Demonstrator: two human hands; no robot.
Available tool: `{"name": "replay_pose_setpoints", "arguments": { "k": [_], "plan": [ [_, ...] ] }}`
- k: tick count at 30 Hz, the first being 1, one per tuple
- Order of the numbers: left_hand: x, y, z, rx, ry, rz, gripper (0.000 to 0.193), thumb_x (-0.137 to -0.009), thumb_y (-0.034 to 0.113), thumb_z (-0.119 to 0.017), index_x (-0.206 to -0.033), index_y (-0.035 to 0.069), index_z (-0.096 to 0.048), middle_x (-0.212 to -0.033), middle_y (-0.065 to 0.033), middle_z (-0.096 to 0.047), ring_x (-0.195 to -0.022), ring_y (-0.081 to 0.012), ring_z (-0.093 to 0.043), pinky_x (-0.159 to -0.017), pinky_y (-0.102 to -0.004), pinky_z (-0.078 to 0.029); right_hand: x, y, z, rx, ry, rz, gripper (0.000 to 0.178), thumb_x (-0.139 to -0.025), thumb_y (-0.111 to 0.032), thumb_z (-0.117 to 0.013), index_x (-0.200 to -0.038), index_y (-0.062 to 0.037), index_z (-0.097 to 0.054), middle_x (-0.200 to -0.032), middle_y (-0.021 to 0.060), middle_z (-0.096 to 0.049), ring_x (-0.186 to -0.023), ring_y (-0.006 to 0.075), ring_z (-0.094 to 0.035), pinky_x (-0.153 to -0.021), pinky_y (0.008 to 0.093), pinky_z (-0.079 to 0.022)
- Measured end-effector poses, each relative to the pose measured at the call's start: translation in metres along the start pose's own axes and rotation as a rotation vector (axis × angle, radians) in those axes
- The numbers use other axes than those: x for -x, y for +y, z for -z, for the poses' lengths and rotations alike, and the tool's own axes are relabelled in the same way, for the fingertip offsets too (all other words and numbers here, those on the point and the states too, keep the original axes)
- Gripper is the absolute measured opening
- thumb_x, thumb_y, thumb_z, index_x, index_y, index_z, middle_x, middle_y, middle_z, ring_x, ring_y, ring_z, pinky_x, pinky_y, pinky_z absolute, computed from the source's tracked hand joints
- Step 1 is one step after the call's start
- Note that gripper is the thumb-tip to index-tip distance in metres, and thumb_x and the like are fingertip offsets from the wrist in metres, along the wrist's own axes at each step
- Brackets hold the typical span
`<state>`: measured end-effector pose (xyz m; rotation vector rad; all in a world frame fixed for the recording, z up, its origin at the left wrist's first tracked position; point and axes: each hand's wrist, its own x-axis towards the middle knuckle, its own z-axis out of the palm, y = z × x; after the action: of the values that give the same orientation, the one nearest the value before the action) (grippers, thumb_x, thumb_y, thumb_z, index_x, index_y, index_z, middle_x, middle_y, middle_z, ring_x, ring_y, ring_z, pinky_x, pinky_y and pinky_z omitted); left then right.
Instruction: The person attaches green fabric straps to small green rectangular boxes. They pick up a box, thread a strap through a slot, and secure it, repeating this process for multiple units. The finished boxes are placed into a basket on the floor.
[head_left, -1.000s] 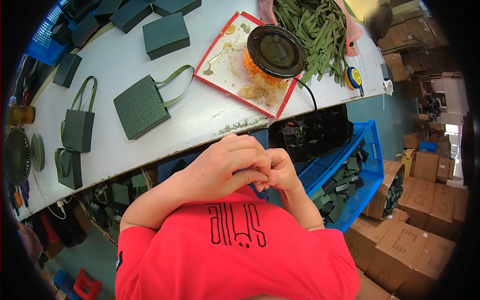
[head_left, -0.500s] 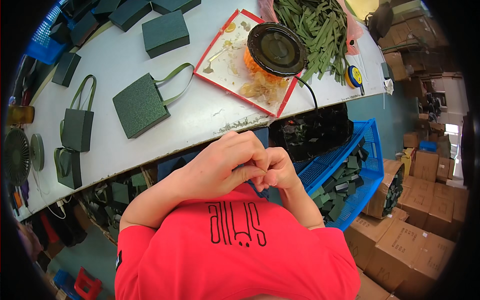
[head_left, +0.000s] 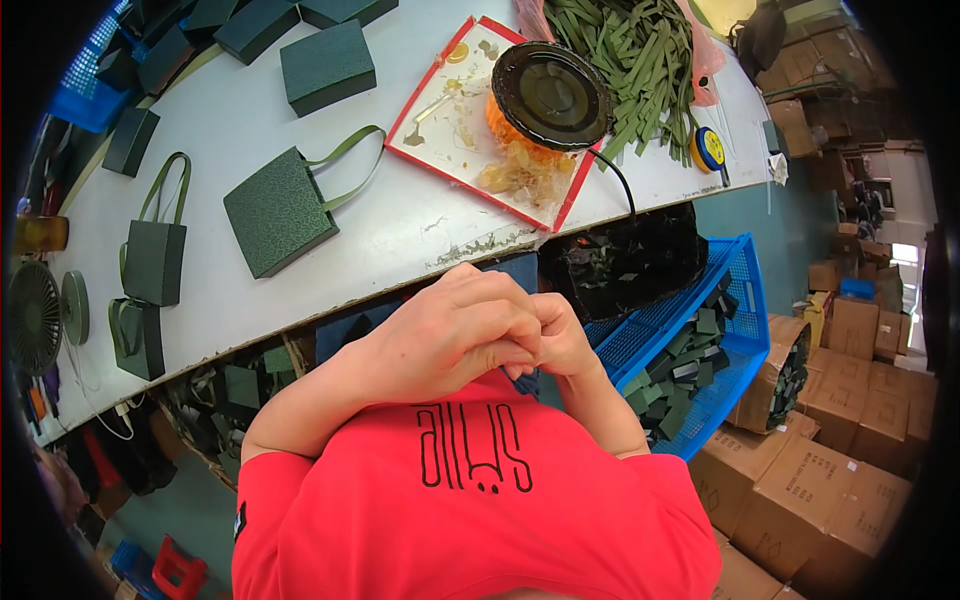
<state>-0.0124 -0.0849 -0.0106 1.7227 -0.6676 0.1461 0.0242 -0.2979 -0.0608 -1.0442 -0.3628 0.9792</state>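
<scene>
My left hand (head_left: 462, 325) and my right hand (head_left: 563, 336) meet in front of my chest, just off the table's near edge. The left hand's fingers are curled and overlap the right hand. Both hands are closed at the fingertips; whatever is between them, if anything, is hidden. Beyond them on the white table (head_left: 385, 235) lies a dark green box with a textured face (head_left: 280, 215) and a ribbon handle (head_left: 365, 160). Further left, a smaller green box (head_left: 155, 262) with a ribbon loop stands beside another looped box (head_left: 138, 338).
A red-edged tray (head_left: 425, 160) bears a round black pan (head_left: 552, 95) on an orange base, with amber residue around it. Green ribbon strips (head_left: 635, 70) lie behind it, near a tape measure (head_left: 709, 148). A blue crate (head_left: 742, 340) of small green pieces and stacked cartons (head_left: 800, 495) are right.
My left hand's fingers have curled further over the right hand, covering more of its fingertips. The boxes and tray have not moved on the table.
</scene>
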Motion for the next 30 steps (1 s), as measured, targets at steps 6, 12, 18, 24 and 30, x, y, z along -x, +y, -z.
{"name": "replay_pose_setpoints", "arguments": {
  "k": [6, 12, 18, 24, 30],
  "plan": [
    [0.001, 0.003, 0.005, -0.127, -0.113, -0.015, 0.021, -0.082, 0.000, -0.072, -0.094, 0.010, -0.058, -0.096, -0.0040, -0.060, -0.089, -0.0229, -0.059, -0.082, -0.0351, -0.043, -0.001, -0.002, -0.001, 0.047, 0.043, -0.058, 0.011, -0.089, -0.007, -0.071, -0.083, -0.0010, -0.064, -0.072, 0.0086, -0.067, -0.056, 0.0108, -0.059, -0.050, 0.0213, -0.042],
    [0.004, 0.002, -0.001, 0.058, 0.097, 0.022, 0.024, -0.081, -0.005, -0.071, -0.096, 0.007, -0.057, -0.098, -0.0070, -0.061, -0.089, -0.0253, -0.059, -0.081, -0.0366, -0.047, -0.004, 0.000, 0.001, -0.175, -0.014, 0.141, 0.020, -0.090, -0.017, -0.076, -0.086, -0.0005, -0.065, -0.078, 0.0112, -0.068, -0.054, 0.0101, -0.056, -0.049, 0.0211, -0.041],
    [-0.001, 0.002, 0.002, -0.098, 0.045, -0.023, 0.019, -0.083, 0.003, -0.073, -0.099, 0.007, -0.064, -0.096, -0.0051, -0.063, -0.088, -0.0243, -0.061, -0.080, -0.0350, -0.046, 0.002, 0.004, 0.004, -0.102, 0.037, 0.023, 0.023, -0.091, -0.019, -0.077, -0.085, -0.0019, -0.063, -0.076, 0.0110, -0.068, -0.055, 0.0094, -0.056, -0.049, 0.0213, -0.040],
    [0.001, 0.000, 0.003, -0.190, 0.015, -0.075, 0.021, -0.077, 0.003, -0.074, -0.097, 0.007, -0.068, -0.093, -0.0024, -0.064, -0.083, -0.0210, -0.061, -0.079, -0.0336, -0.046, 0.002, 0.007, 0.006, -0.029, 0.035, -0.066, 0.023, -0.092, -0.020, -0.075, -0.086, -0.0026, -0.062, -0.073, 0.0101, -0.068, -0.054, 0.0089, -0.056, -0.050, 0.0220, -0.040],
    [-0.001, 0.005, 0.011, -0.301, -0.079, -0.095, 0.025, -0.073, 0.004, -0.074, -0.097, 0.007, -0.069, -0.092, -0.0011, -0.064, -0.078, -0.0187, -0.059, -0.077, -0.0329, -0.046, 0.000, 0.008, 0.001, -0.064, 0.039, -0.086, 0.027, -0.094, -0.026, -0.074, -0.088, -0.0019, -0.063, -0.072, 0.0086, -0.067, -0.054, 0.0084, -0.055, -0.050, 0.0219, -0.040]
  ]
}}
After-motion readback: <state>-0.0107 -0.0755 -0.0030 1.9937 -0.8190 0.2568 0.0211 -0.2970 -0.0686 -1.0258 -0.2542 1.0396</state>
